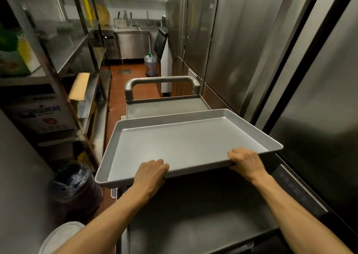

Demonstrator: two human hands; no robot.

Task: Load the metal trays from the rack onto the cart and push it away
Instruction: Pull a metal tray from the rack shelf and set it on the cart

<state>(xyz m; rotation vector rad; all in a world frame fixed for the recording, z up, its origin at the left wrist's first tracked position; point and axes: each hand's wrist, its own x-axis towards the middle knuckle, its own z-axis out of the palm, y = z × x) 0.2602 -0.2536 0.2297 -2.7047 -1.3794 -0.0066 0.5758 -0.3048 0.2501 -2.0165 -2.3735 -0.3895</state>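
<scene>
We hold one metal tray [184, 143] by its near rim, tilted a little so its right corner sits higher than its left. Our left hand [150, 173] grips the near edge toward the tray's left, fingers curled over the lip, and our right hand [246, 161] grips the same edge toward the tray's right, thumb on top and fingers tucked under. The two hands sit well apart along that rim, each clamped on the tray.

The tray hangs above the cart [193, 224], whose dark top shelf shows just below the tray's near edge and whose far end carries a grey tubular handle [162, 81] beyond the tray's far rim. Whether the tray's far part touches the cart's shelf we cannot tell.

To the tray's right stand tall stainless refrigerator doors [251, 50]. To the tray's left is a steel shelving rack [64, 59] holding cartons and a flat piece of cardboard [79, 87]. Below the tray's left corner sits a bin lined with a blue bag [73, 182]. Far beyond the tray, past the cart's handle, a large water bottle with a green cap [150, 64] stands on the red floor, and behind it a steel sink counter [133, 38].
</scene>
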